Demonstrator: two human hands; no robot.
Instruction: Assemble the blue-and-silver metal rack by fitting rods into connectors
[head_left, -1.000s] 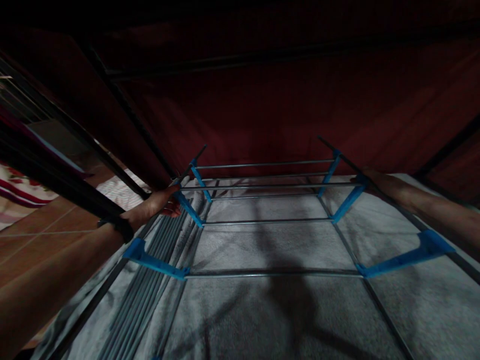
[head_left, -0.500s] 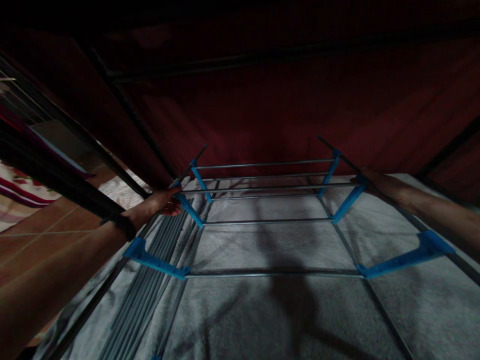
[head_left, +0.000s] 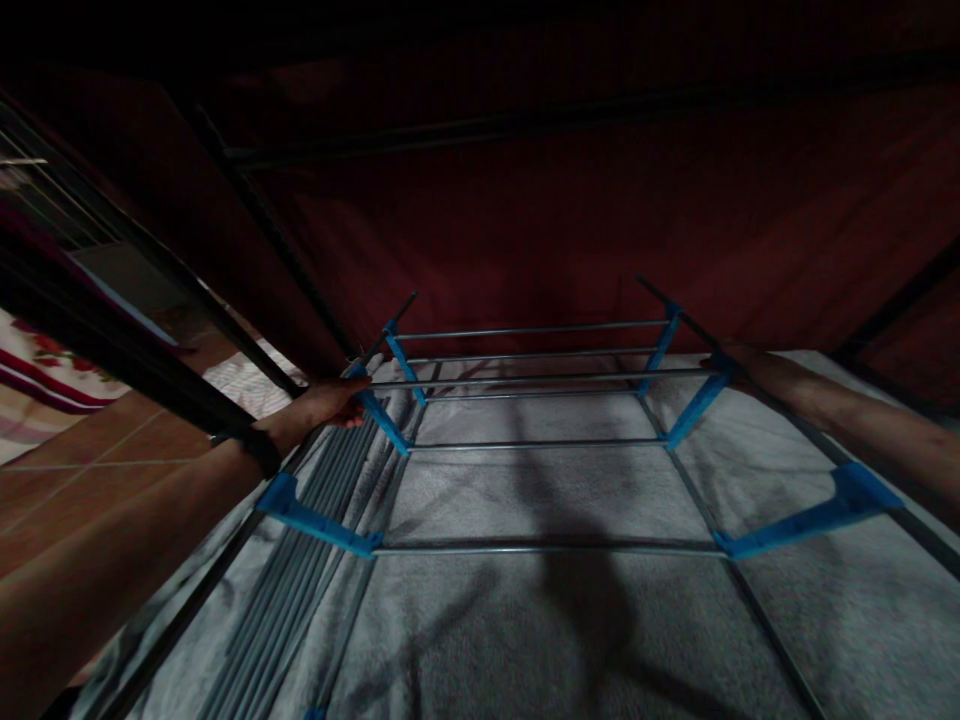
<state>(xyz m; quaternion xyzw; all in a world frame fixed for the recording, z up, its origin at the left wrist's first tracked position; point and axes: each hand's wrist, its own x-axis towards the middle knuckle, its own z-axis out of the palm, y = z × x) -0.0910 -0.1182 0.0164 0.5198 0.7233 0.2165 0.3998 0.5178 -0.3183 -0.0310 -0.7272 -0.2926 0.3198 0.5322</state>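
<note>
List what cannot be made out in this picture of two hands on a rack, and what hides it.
Head view:
- Rack: near end cut off by the bottom edge.
- Left hand: fingertips behind the rack's side; grip unclear.
- Right hand: fingers behind a blue bracket, in shadow; grip unclear.
- Red fabric: top lost in darkness.

On the blanket [head_left: 540, 490] a rack [head_left: 540, 547], loose rods [head_left: 300, 570] along its left side

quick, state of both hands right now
Left hand: closed on the left rail of the rack.
Right hand: at the rack's right rail; too dark to tell its grip.
</note>
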